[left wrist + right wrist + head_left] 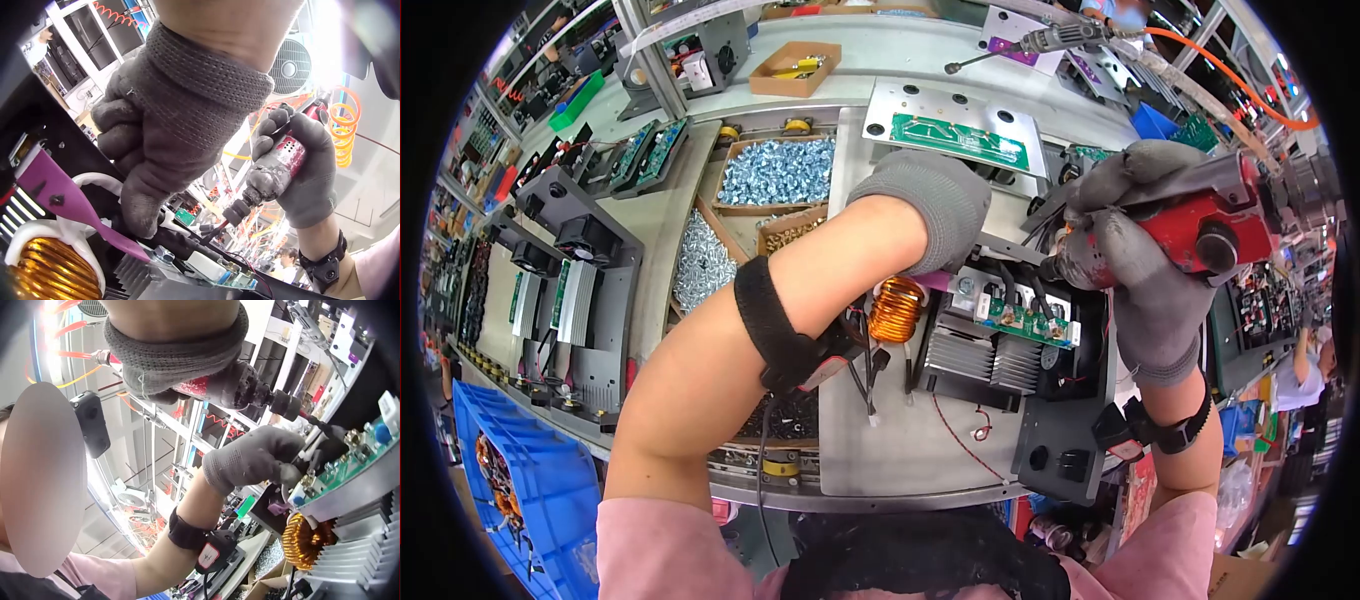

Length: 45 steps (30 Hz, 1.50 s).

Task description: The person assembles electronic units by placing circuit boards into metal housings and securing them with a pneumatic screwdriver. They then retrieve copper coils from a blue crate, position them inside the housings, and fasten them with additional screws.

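My gloved right hand (1150,240) grips a red air screwdriver (1205,240), held sideways over the unit's right side. In the right wrist view its chuck (284,405) and bit point toward the board's terminals. The gloved left hand (945,205) reaches over the far side of the unit, fingers curled, pinching a cable (310,449) close to the bit. Below the hands sits a green circuit board (1030,322) above a finned heat sink (970,362). A copper coil (895,310) stands left of the heat sink, with a purple strip (81,212) beside it.
Bins of silvery screws (778,172) and brass parts (785,235) lie left of the unit. Behind it stands a plate with a green board (960,140). A second screwdriver (1065,38) hangs overhead. A grey chassis (595,290) and a blue crate (530,480) are on the left.
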{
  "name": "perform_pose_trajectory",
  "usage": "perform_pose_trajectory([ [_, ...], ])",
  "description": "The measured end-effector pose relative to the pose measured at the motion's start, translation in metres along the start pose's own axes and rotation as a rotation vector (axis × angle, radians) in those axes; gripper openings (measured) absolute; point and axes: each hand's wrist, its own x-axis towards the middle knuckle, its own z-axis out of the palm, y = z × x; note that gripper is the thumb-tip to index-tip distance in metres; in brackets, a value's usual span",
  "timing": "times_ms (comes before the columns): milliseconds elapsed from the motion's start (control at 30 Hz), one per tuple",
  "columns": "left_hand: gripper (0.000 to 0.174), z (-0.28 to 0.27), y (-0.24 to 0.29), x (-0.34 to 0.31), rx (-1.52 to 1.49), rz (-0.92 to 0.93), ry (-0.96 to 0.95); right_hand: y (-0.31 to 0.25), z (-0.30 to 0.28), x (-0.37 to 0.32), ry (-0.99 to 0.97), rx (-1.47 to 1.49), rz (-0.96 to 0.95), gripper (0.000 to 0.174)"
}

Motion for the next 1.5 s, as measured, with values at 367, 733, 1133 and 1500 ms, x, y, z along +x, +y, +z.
perform_pose_trajectory([
  [367,0.023,0.002,-0.002,0.0,0.015,0.039,0.058,-0.002,0.003,0.003,-0.096,-0.1,-0.047,0.044],
  [733,0.025,-0.003,0.005,-0.004,-0.009,-0.026,0.023,0.005,0.009,0.001,-0.031,-0.051,0.218,0.041],
  [1133,0.03,-0.003,-0.017,-0.039,-1.782,0.089,0.127,-0.07,-0.016,0.01,0.128,0.147,-0.169,0.042],
  [1500,0.028,-0.036,0.096,0.032,-1.934,0.221,-0.075,-0.098,-0.092,-0.026,0.349,0.209,-0.411,0.044],
])
